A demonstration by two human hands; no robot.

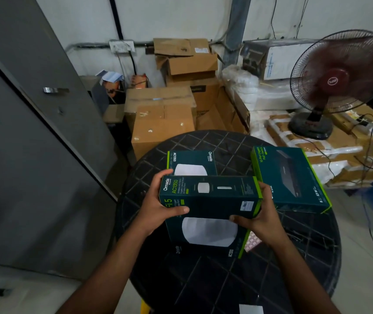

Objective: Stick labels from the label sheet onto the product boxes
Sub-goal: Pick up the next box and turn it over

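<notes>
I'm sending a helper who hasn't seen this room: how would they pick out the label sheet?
Start at the round black table and find the dark green box gripped by both hands. The label sheet peeks out beneath its right corner, under the right hand. It is flat, pinkish and gridded, unlike the green boxes around it.

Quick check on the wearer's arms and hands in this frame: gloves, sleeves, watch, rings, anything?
Nothing worn that shows. Both hands, left and right, are bare: no gloves, no rings visible. Both forearms are bare from the wrist down to the frame's bottom edge, so no sleeve cuffs are in view. No watch, wristband or strap on either wrist. No markings or cables on them.
</notes>
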